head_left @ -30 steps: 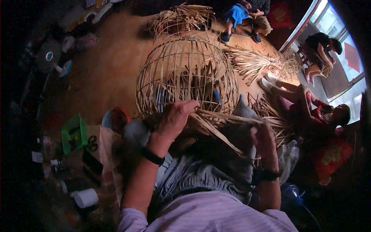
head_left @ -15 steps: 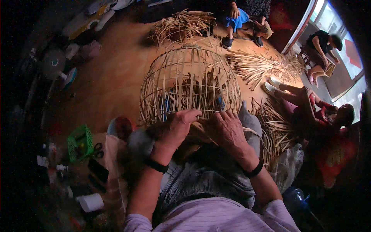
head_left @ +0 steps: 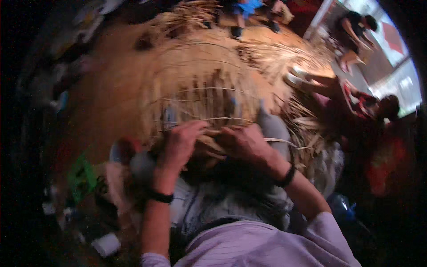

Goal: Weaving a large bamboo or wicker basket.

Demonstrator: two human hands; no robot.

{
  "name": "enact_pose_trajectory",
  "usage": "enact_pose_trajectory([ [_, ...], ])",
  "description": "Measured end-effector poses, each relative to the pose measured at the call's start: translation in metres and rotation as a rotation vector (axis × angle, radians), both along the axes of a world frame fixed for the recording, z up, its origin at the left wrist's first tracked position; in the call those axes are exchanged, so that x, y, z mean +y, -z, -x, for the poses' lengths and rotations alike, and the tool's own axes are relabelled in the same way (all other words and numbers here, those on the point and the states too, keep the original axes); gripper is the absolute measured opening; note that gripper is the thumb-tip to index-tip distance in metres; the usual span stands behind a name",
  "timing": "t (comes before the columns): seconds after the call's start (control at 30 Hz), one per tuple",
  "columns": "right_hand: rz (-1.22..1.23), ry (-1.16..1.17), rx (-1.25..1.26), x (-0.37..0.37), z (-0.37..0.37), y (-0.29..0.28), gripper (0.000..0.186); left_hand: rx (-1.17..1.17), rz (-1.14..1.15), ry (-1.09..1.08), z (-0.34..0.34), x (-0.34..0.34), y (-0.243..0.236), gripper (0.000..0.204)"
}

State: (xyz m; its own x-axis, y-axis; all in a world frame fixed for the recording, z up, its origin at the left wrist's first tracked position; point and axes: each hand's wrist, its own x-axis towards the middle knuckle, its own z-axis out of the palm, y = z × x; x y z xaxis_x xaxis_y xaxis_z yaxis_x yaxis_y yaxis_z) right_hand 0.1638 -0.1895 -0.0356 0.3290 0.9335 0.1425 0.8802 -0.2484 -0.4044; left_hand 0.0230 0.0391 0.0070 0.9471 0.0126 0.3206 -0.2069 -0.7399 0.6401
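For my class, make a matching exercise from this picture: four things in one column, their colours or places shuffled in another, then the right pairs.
Things
1. Large openwork basket
2. Small basket at the left
3. Right wristband
4. Shirt

Colours or places
A. Dark
B. Pale purple
C. Just beyond the left hand and right hand
D. Green

Right pairs: 1-C, 2-D, 3-A, 4-B
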Motion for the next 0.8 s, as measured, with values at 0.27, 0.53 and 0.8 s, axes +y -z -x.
enact_pose_trajectory([
  [0.27,0.015,0.082,0.276,-0.075,-0.034,-0.016,0.036,0.146,-0.009,-0.143,0.009,0.011,-0.004,0.024],
  [0.53,-0.142,0.902,0.624,-0.309,-0.075,0.104,0.018,0.051,-0.058,-0.304,0.015,0.009,0.015,0.023],
  [0.8,0.051,1.296,0.7,-0.435,0.046,0.325,0.034,0.071,0.001,-0.38,0.009,-0.002,0.012,0.02],
])
